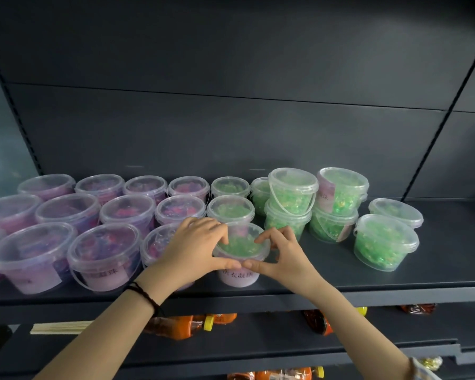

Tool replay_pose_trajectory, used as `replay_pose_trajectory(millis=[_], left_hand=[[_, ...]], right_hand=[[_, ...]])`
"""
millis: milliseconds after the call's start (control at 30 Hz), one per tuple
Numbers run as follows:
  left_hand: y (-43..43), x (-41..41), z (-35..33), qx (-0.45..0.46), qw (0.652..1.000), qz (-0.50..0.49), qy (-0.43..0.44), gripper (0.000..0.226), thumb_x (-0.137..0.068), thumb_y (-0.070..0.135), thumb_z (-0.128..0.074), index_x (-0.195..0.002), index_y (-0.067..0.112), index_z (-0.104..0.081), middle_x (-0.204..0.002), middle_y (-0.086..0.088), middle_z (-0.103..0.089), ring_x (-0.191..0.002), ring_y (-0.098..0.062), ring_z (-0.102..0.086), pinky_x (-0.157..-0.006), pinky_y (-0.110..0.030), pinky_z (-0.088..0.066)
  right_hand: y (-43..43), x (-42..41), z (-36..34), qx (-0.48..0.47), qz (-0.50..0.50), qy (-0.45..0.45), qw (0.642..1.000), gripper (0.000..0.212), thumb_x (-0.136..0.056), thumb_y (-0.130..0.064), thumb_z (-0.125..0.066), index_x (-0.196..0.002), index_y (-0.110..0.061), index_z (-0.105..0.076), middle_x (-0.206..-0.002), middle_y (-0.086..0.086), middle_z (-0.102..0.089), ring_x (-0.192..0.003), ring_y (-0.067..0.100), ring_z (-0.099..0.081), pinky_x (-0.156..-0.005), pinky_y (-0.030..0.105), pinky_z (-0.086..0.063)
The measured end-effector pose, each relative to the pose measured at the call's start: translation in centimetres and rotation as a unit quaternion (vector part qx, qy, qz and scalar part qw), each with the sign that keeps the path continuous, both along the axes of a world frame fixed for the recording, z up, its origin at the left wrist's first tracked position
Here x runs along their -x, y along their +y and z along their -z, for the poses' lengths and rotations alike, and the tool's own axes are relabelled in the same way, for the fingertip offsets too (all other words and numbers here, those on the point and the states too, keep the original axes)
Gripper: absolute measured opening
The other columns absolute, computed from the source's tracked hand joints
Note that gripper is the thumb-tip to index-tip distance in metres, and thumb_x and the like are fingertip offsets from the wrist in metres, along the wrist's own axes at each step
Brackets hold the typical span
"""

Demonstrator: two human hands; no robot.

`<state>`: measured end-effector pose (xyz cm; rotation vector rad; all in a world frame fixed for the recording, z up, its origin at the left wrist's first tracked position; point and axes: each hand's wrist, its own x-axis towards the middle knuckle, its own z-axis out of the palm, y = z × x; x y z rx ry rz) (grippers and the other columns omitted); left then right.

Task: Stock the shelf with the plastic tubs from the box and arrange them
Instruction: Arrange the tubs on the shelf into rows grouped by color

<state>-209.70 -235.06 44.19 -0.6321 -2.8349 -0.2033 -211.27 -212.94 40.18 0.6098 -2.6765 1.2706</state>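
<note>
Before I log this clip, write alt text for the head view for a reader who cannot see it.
A left hand and a right hand grip the lid rim of a green-filled tub at the front of a dark shelf. Purple-filled tubs stand in rows to its left, green ones, some stacked, to its right.

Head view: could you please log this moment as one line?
left hand: holds green tub by rim | right hand: holds same rim | tub: upright, shelf front
</note>
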Motion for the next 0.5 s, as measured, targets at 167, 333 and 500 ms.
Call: replay_pose_trajectory(millis=[167, 333, 500], left_hand=[[-1.2, 0.9, -0.6, -0.001, 0.998, 0.017, -0.052, 0.075, -0.054, 0.092, -0.036, -0.097, 0.032, -0.051, -0.105, 0.02, -0.052, -0.102, -0.003, -0.047, -0.09, -0.027, -0.029], [-1.0, 1.1, -1.0, -0.02, 0.998, 0.012, -0.058, 0.077, -0.055, 0.093, -0.034, -0.101, 0.033, -0.05, -0.108, 0.02, -0.05, -0.101, -0.003, -0.046, -0.088, -0.026, -0.033], [1.2, 0.7, -1.1, -0.038, 0.994, 0.032, -0.099, 0.079, -0.069, 0.082, -0.048, -0.137, 0.042, -0.039, -0.145, 0.019, -0.032, -0.133, -0.004, -0.027, -0.105, -0.028, -0.023]], right_hand=[[-0.2, 0.1, -0.3, -0.001, -0.037, -0.01, 0.999, 0.042, -0.071, -0.059, -0.068, -0.105, -0.039, -0.054, -0.11, -0.007, -0.042, -0.102, 0.01, -0.051, -0.091, 0.019, -0.047], [1.7, 2.3, -2.2, 0.106, 0.177, 0.091, 0.974, 0.049, -0.081, -0.033, -0.075, -0.123, -0.029, -0.051, -0.125, -0.002, -0.045, -0.111, 0.012, -0.05, -0.096, 0.032, -0.045], [2.2, 6.5, -4.1, 0.073, 0.262, 0.104, 0.957, 0.09, -0.072, -0.026, -0.083, -0.145, -0.022, -0.029, -0.146, 0.013, -0.023, -0.134, 0.025, -0.023, -0.106, 0.032, -0.024]])
